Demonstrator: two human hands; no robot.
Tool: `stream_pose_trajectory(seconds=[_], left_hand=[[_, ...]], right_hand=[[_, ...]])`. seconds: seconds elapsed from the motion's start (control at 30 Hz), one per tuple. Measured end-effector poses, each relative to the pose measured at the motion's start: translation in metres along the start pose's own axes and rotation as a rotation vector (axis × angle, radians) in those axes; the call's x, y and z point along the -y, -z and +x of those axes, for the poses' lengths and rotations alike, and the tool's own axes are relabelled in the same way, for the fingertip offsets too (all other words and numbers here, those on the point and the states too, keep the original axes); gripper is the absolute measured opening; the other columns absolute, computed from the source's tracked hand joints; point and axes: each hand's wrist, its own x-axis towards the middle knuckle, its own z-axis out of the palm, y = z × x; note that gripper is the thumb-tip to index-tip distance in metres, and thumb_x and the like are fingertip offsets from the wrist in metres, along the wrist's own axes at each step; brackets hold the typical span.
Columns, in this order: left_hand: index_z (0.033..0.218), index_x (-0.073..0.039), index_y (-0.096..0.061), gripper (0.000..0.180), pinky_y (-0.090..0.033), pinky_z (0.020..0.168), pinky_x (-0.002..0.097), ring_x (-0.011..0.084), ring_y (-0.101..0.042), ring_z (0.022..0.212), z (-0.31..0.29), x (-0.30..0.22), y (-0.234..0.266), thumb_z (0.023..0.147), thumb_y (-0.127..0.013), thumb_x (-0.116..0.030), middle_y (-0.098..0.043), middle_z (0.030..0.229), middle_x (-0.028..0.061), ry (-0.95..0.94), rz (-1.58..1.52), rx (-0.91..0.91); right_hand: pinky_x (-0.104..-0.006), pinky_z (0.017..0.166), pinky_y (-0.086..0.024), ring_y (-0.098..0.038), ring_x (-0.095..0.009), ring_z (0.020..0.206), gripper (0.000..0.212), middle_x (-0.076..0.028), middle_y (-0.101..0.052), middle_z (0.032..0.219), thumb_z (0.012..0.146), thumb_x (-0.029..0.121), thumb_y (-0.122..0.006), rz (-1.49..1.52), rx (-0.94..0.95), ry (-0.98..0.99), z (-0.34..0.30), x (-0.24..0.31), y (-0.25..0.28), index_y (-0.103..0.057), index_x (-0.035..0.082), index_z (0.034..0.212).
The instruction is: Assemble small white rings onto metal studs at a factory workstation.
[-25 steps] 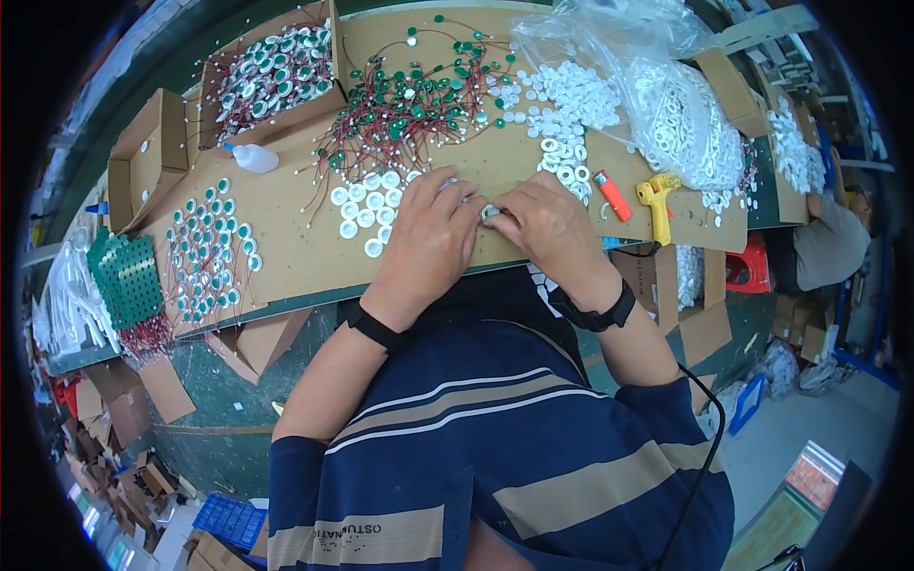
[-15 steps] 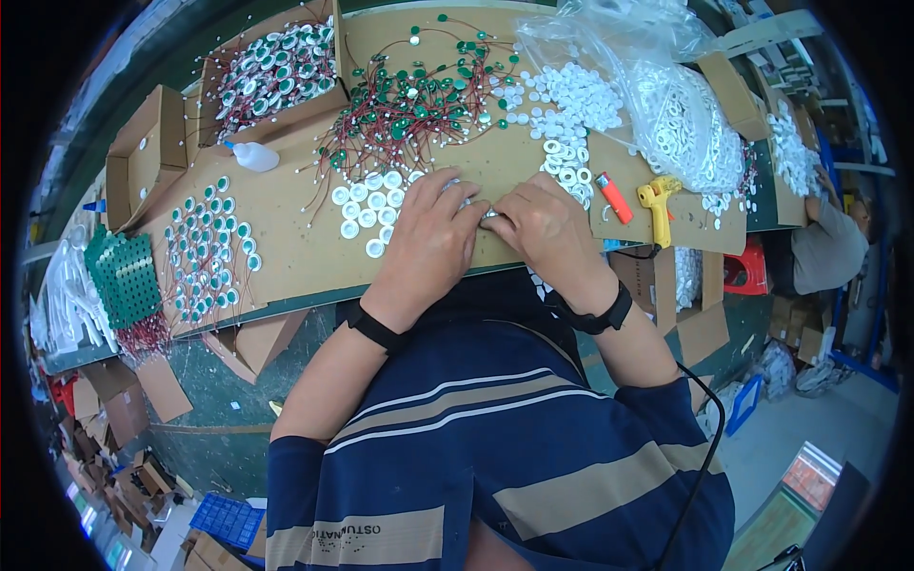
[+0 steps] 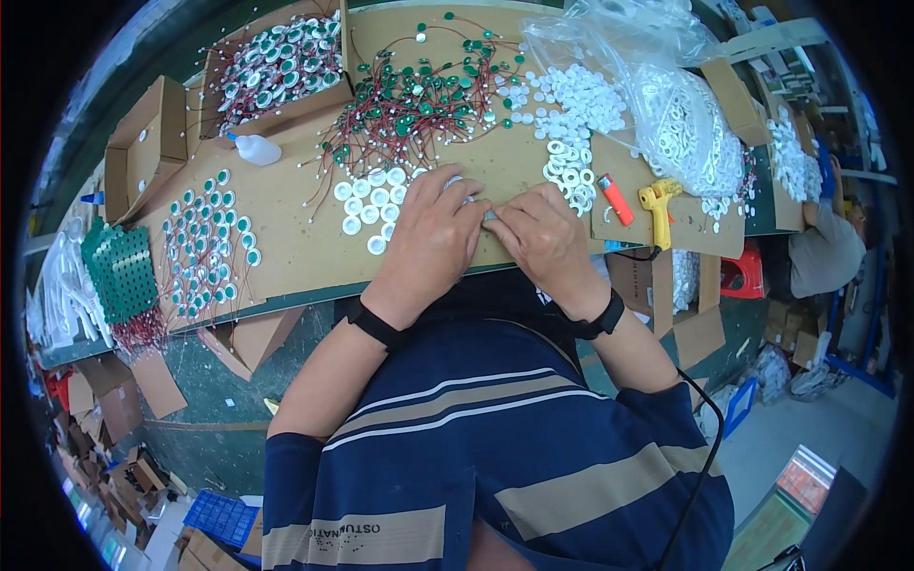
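My left hand (image 3: pixel 433 228) and my right hand (image 3: pixel 550 236) meet over the near edge of the cardboard-covered bench. Between the pinched thumbs and fingertips shows a small pale piece (image 3: pixel 490 216); most of it is hidden, and its kind I cannot make out. Beside and partly under my left hand lie rows of round white caps (image 3: pixel 371 205). White rings (image 3: pixel 569 176) are heaped just beyond my right hand. Farther back sits a tangle of green discs with red wires (image 3: pixel 419 100), and right of it a spread of white discs (image 3: pixel 581 100).
Finished-looking green-and-white discs with wires (image 3: pixel 205 247) lie at left, near a white squeeze bottle (image 3: pixel 257 149). A cardboard box (image 3: pixel 276 119) holds more. A red lighter (image 3: pixel 616 199), a yellow glue gun (image 3: pixel 659 205) and a plastic bag of rings (image 3: pixel 685 133) are at right.
My right hand has turned slightly and its fingers have shifted at the small piece. My left hand stays nearly in place.
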Motion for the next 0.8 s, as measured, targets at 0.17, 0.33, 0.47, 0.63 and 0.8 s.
stream_pose_trajectory(seconds=[0.17,0.33,0.47,0.63,0.8], left_hand=[[0.116,-0.004,-0.087,0.021,-0.052,0.126,0.0566,0.0397,-0.065,0.146,0.000,0.000,0.000,0.096,-0.086,-0.008,-0.078,0.137,0.0141,0.005,-0.006,-0.012],[0.119,-0.004,-0.086,0.023,-0.052,0.126,0.0564,0.0398,-0.065,0.146,0.000,-0.001,0.000,0.096,-0.086,-0.007,-0.078,0.137,0.0139,-0.002,-0.004,-0.012],[0.123,-0.005,-0.086,0.027,-0.051,0.126,0.0559,0.0402,-0.064,0.147,0.001,-0.001,0.000,0.096,-0.087,-0.009,-0.077,0.138,0.0145,-0.005,-0.003,-0.013],[0.126,-0.006,-0.085,0.031,-0.050,0.128,0.0559,0.0405,-0.062,0.149,0.003,-0.006,0.006,0.096,-0.088,-0.013,-0.076,0.140,0.0151,-0.026,0.015,0.032],[0.125,-0.007,-0.085,0.030,-0.049,0.129,0.0560,0.0403,-0.061,0.150,0.003,-0.005,0.005,0.097,-0.089,-0.016,-0.075,0.141,0.0146,-0.021,-0.006,0.044]], right_hand=[[-0.0449,0.085,-0.063,-0.073,-0.033,0.099,0.023,-0.009,-0.078,0.102,0.087,0.007,-0.099,0.016,-0.002,0.024,0.000,0.001,0.002,-0.088,0.004,0.107],[-0.0447,0.086,-0.062,-0.073,-0.033,0.099,0.024,-0.009,-0.078,0.103,0.087,0.006,-0.099,0.046,-0.011,-0.017,-0.005,0.001,0.002,-0.088,0.004,0.108],[-0.0443,0.085,-0.062,-0.072,-0.033,0.100,0.024,-0.008,-0.078,0.104,0.087,0.008,-0.100,0.014,-0.057,-0.050,-0.008,0.000,0.003,-0.089,0.004,0.109],[-0.0440,0.087,-0.061,-0.071,-0.032,0.102,0.026,-0.008,-0.077,0.106,0.088,0.009,-0.101,-0.095,-0.047,-0.113,-0.007,-0.007,0.015,-0.090,0.005,0.111],[-0.0446,0.090,-0.060,-0.071,-0.031,0.105,0.028,-0.007,-0.077,0.107,0.087,0.010,-0.101,-0.080,-0.008,-0.109,-0.011,-0.010,0.012,-0.091,0.006,0.113]])
